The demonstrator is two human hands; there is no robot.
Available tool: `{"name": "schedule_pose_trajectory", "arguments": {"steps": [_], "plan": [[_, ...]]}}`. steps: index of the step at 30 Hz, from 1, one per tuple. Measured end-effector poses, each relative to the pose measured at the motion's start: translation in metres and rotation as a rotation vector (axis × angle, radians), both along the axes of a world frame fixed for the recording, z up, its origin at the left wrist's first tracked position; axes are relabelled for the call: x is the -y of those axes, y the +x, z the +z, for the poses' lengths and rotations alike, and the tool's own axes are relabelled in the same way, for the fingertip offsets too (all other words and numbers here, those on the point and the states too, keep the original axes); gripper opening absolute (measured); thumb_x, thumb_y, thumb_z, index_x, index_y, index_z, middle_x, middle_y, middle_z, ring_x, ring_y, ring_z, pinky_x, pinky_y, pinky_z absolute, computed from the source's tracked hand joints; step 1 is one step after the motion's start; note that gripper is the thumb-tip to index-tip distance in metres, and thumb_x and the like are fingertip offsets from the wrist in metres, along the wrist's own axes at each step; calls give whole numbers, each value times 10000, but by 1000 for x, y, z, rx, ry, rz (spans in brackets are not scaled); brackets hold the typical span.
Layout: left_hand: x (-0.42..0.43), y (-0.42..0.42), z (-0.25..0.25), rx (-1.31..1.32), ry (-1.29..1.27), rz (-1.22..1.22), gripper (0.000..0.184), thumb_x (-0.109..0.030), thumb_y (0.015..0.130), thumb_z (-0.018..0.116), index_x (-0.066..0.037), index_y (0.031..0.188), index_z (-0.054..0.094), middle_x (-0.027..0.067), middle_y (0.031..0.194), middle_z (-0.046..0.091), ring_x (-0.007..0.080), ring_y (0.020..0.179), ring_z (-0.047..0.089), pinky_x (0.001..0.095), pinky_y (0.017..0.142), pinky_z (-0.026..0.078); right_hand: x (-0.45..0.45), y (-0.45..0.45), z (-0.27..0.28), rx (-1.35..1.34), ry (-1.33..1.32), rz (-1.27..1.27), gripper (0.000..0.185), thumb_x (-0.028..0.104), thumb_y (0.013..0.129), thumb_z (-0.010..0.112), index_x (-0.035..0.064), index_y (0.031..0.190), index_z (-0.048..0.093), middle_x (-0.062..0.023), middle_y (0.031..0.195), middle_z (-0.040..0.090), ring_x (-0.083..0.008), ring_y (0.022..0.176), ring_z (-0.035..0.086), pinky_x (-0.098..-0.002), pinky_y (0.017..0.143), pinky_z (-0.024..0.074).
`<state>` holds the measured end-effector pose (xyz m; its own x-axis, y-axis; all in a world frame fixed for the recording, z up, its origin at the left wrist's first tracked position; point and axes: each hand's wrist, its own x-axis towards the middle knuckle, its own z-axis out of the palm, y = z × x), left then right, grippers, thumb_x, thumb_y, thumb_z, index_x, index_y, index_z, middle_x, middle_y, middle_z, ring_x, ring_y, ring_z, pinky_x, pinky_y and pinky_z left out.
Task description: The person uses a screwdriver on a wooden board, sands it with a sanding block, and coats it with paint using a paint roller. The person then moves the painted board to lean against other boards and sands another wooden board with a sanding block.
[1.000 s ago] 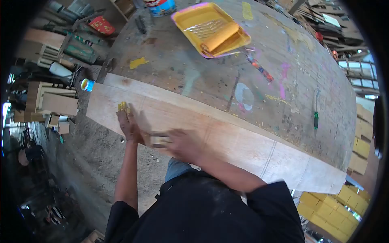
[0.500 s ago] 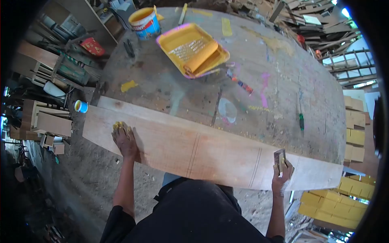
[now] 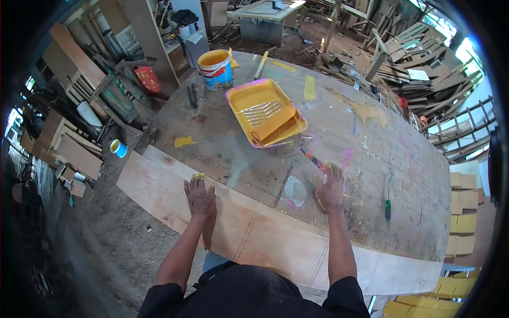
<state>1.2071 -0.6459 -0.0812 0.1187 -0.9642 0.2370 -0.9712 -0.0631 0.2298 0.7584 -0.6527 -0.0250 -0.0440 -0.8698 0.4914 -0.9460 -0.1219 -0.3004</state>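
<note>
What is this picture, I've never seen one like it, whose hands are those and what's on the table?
There's no machine here. A camera worn on a person's head looks forward and down, so the two bare hands are the wearer's own. On the paint-marked table are a long pale board along the near edge, a paint bucket, a yellow tray with a paint roller in it, and a green-handled screwdriver. The left hand is open at the board. The right hand is by the roller's handle; whether it grips anything, I can't tell.
</note>
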Motion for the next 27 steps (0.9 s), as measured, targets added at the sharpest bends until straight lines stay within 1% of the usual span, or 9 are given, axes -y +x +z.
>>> {"name": "schedule_pose_trajectory", "arguments": {"steps": [4,6,7,9,11,13,19,22,27], "plan": [[0,5,-1,22,25,-14,572,-371,1005,562,15,1427,562,195,1459,584,331,1459,442,531,1302,160,67,0,-22,-152,149,-66,514,296,874,778,22,1272,601,-226,1255,656,-431,1179,616,-534,979,512],[-2,3,-1,48,-15,-25,511,-349,982,590,14,1340,626,190,1378,627,334,1415,480,541,1296,173,101,-17,-62,96,616,-76,420,387,921,736,58,1168,651,-243,1081,728,-445,1044,689,-558,866,523],[-2,5,-1,48,-28,-13,511,-349,982,590,14,1340,626,190,1378,627,334,1415,480,541,1296,173,103,-11,-56,92,603,-64,420,387,921,736,58,1168,651,-243,1081,728,-445,1044,689,-558,866,523],[-1,6,-4,16,-36,-47,466,-348,968,607,6,1267,666,192,1336,646,332,1397,498,557,1287,190,98,-1,-42,82,563,-25,420,437,955,689,47,1103,638,-249,927,739,-470,903,709,-574,763,524],[3,4,-4,4,-51,-40,440,-346,966,611,-2,1230,684,183,1303,661,330,1374,515,567,1278,207,99,18,-21,32,553,-63,438,471,959,674,50,1075,643,-264,940,734,-468,926,708,-578,764,520],[0,2,2,-1,-23,-28,446,-350,966,610,-6,1240,684,167,1306,660,330,1361,518,568,1274,209,102,32,-3,39,629,-99,445,470,963,666,57,1124,626,-269,956,742,-454,937,722,-583,808,545],[0,0,12,-28,4,-24,403,-303,968,627,4,1218,702,178,1315,662,326,1383,501,561,1277,202,165,60,-14,44,490,-65,488,501,952,677,29,1077,663,-267,964,742,-455,948,717,-566,810,541],[1,2,9,-29,12,-28,440,-346,971,602,-3,1229,695,165,1331,643,327,1365,512,565,1279,200,198,80,-11,16,491,-65,481,483,940,694,28,1092,673,-266,1010,749,-456,984,719,-570,851,542],[3,3,2,-65,-18,-16,413,-327,963,628,-5,1209,707,172,1322,655,331,1367,515,566,1277,204,229,105,-4,47,517,-94,464,454,935,699,27,1116,679,-269,1060,750,-449,1035,720,-564,890,540]]}}
